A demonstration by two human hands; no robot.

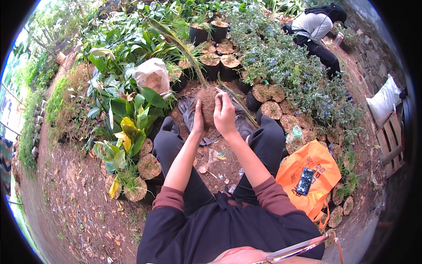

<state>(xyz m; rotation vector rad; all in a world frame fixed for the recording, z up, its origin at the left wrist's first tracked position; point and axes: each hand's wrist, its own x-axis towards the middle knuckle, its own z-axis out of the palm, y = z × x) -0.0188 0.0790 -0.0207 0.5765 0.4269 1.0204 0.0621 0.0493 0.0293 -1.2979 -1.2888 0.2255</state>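
Observation:
Between my two palms is a rounded brown root ball [205, 99], wrapped in what looks like coir fibre. A long yellow-green leaf [180, 46] rises from its top and leans to the far left. My left hand [198, 121] presses flat against its left side. On the right side, my right hand [224, 112] curls its fingers over the upper part. Beneath the ball, a crumpled dark plastic sheet [187, 107] lies on the soil between my knees. Another long, narrow leaf [242, 105] slants across the ground just right of my right hand.
A white plastic bag [151, 72] of brown material stands far left of my hands. Black pots [211, 66] and leafy plants [118, 149] surround me. By my right knee, an orange bag [323, 163] carries a phone [305, 181]. A person [314, 26] bends over at far right.

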